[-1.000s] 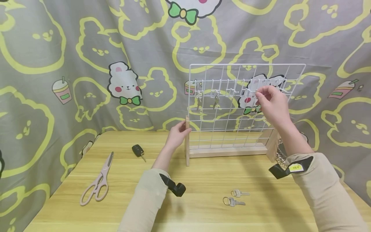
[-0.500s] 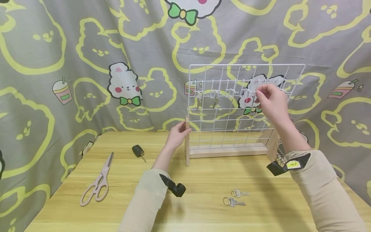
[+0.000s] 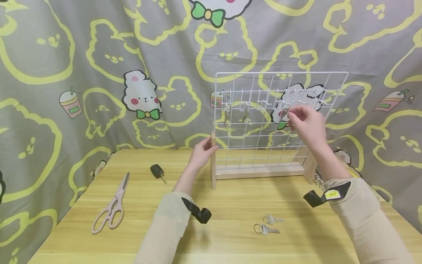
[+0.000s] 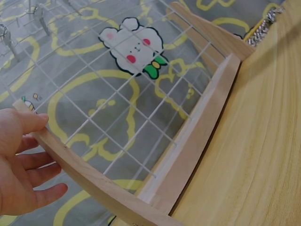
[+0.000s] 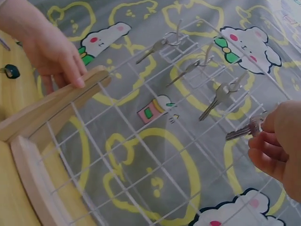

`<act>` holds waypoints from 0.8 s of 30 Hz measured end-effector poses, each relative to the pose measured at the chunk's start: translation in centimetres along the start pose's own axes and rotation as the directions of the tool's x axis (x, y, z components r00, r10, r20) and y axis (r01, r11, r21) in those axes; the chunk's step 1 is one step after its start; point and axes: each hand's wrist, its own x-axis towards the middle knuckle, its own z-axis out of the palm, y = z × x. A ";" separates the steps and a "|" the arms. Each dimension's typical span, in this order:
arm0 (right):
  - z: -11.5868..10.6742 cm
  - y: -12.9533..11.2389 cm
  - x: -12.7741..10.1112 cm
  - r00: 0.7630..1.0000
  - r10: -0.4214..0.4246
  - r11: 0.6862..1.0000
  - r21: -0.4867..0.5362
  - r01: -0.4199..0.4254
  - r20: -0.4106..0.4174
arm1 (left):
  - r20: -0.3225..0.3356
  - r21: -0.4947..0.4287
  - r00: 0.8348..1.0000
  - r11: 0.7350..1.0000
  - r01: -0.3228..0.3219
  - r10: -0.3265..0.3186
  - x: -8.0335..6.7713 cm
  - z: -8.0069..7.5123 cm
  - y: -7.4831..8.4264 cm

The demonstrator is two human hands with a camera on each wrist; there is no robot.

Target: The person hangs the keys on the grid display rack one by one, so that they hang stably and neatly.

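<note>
Right hand: the right hand (image 3: 308, 124) is raised in front of the white wire grid rack (image 3: 260, 82), its fingers curled and pinching a silver key (image 5: 244, 129) at the head; the blade points away from the hand toward the wires.
Held key: it sits at the upper row of hooks, just beside the third hanging key; whether it touches a hook cannot be told.
Left hand: the left hand (image 3: 202, 152) rests against the rack's left wooden upright (image 3: 213, 161), thumb on the top of the post and the other fingers relaxed and nearly straight behind it, curled round nothing.
Rack: it stands upright on a wooden base (image 3: 260, 171) at the back of the bench (image 3: 230, 201), with a wooden post at each end.
Hung keys: three keys hang on the hooks to the left of the held one, seen in the right wrist view (image 5: 162, 44) (image 5: 195, 66) (image 5: 221, 96).
Loose keys: two small keys on rings (image 3: 266, 229) (image 3: 272, 220) lie close together on the bench in front of the rack, between the two forearms.
Car key: a black car key (image 3: 157, 171) lies on the bench left of the left hand.
Scissors: pale pink scissors (image 3: 113, 207) lie closed near the bench's left edge, well apart from the rack.
Backdrop: a grey cloth with yellow and white cartoon figures (image 3: 99, 73) hangs behind the bench.
</note>
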 end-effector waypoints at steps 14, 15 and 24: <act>2.5 3.7 -8.2 0.957 0.037 0.996 0.068 -0.059 0.288 | -0.003 -0.007 1.000 1.000 0.014 -0.014 0.1 0.0 0.1; 2.6 3.9 -8.8 0.949 0.039 0.996 0.068 -0.064 0.313 | -0.001 -0.009 1.000 1.000 0.016 -0.016 0.1 0.0 0.2; 3.9 5.5 -13.8 0.869 -0.043 0.994 0.112 -0.014 0.492 | 0.003 -0.007 1.000 1.000 0.016 -0.016 0.1 0.0 0.1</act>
